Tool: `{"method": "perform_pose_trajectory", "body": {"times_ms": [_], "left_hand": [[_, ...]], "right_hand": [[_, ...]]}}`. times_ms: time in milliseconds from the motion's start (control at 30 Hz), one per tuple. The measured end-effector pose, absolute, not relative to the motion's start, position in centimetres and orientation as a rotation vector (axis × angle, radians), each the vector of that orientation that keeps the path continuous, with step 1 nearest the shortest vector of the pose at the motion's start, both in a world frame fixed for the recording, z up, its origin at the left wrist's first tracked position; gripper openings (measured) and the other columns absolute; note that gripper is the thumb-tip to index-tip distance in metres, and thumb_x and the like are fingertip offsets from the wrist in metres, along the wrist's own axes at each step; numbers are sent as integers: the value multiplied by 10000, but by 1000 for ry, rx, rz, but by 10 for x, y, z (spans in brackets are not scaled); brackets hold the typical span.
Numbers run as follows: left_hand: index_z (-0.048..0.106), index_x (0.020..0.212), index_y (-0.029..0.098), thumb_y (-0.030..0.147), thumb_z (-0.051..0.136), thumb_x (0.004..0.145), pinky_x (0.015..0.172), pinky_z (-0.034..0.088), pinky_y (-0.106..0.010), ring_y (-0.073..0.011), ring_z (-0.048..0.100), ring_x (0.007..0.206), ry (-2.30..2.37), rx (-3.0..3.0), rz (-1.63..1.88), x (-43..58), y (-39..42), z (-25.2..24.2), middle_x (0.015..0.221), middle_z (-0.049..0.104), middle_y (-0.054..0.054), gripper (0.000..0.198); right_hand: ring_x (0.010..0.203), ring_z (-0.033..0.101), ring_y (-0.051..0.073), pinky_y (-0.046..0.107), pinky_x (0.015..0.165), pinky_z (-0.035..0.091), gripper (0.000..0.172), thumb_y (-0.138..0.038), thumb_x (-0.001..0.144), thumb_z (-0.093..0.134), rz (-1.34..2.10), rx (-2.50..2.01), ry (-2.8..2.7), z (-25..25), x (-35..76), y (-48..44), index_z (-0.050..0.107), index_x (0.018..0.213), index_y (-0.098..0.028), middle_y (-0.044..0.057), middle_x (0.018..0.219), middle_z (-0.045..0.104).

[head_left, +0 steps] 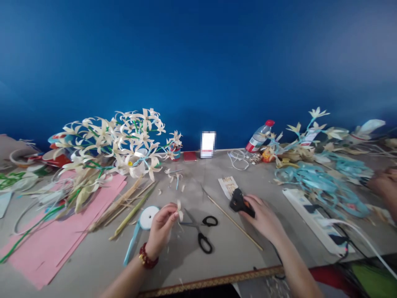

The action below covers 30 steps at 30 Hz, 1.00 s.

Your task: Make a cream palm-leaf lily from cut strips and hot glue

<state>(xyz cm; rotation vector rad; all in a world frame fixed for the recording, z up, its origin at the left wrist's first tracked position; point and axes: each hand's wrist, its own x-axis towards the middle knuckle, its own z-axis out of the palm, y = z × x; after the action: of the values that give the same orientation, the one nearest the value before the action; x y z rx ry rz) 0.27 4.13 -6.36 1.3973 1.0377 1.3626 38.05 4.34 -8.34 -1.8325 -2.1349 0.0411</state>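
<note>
Between the thumb and fingers of my left hand (163,223) is a small cream petal piece (179,210), held upright. My right hand (263,215) is wrapped round a black glue gun (239,201) with an orange part; its nozzle end lies over a white card of small pale pieces (228,186). Black-handled scissors (204,242) lie between my hands with the blades pointing left. A thin wooden stick (235,222) rests on the table beside them. Left of my left hand is a white roll of light blue tape (148,217). Loose petals (171,177) lie ahead.
Cream handmade flowers (124,138) stand at the left behind pink paper sheets (71,231) and dried stalks (120,203). On the right are a power strip (310,219), blue ribbon (322,186), a leaning bottle (259,136) and another person's hand (386,186).
</note>
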Motion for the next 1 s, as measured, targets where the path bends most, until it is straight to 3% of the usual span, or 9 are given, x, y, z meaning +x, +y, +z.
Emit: {"method": "perform_pose_trajectory", "body": {"times_ms": [200,433,633,833,1000], "left_hand": [[695,767,171,348,639,854,687,448,-259,-178,583,749,1094,1363,1335,2,43,-72,764,649,-47,204],[701,760,168,360,642,850,688,449,-262,-182,583,757,1113,1349,1323,3,43,-71,790,666,-58,221],[713,749,170,385,648,840,688,458,-267,-182,581,734,1122,1377,1324,3,42,-65,752,661,-52,243],[712,753,167,378,654,839,680,446,-262,-179,576,737,1082,1342,1304,3,42,-65,765,657,-51,235],[701,753,164,364,665,837,725,443,-277,-185,566,764,1042,1313,1305,4,42,-63,748,652,-49,220]], "right_hand": [[1087,611,323,470,916,507,242,-381,845,572,60,-1760,-2144,-84,380,46,646,991,-203,145,1197,650],[1093,624,317,481,922,509,228,-377,852,596,154,-1719,-2222,-75,388,50,651,983,-199,138,1194,670],[1013,690,310,456,904,535,365,-496,862,574,463,-1747,-2000,-68,405,55,647,1090,-221,105,1130,726],[1034,685,329,445,942,528,464,-553,795,647,961,-1646,-1574,-61,413,55,689,1079,-189,117,1089,748],[910,716,326,460,799,588,437,-523,847,553,1229,-1374,-1106,-46,396,46,690,1082,-181,165,1108,722]]}}
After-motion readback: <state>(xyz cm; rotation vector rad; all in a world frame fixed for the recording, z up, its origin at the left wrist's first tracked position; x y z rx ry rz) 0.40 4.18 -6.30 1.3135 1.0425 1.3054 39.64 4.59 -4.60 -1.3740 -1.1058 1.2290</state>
